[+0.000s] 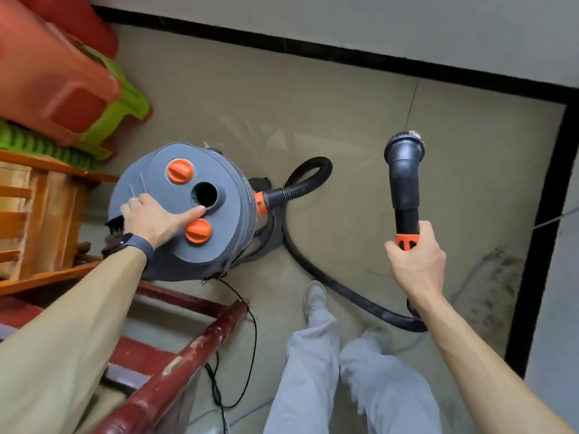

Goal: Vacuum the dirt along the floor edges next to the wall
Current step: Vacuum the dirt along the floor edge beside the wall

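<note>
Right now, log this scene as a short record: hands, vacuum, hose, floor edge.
left hand: flat on the vacuum lid, forefinger at the round opening
right hand: grips the nozzle at its orange collar
nozzle: brush end points toward the wall
hose: runs from the vacuum's side, across the floor, to the right hand
floor edge: dirty patch beside the black baseboard on the right

Centre frame, a grey vacuum canister [147, 173] carries two orange knobs [180, 172]. Its ribbed black hose [360, 300] lies on a beige floor [282, 104]. At right, a black nozzle [404, 180] has an orange collar [407, 241]. A black skirting band [313, 48] edges the pale grey wall [376, 20]. Red and lime-green plastic stools [72, 101] sit upper left, and a chipped dark-red rail [188, 349] lower left.
</note>
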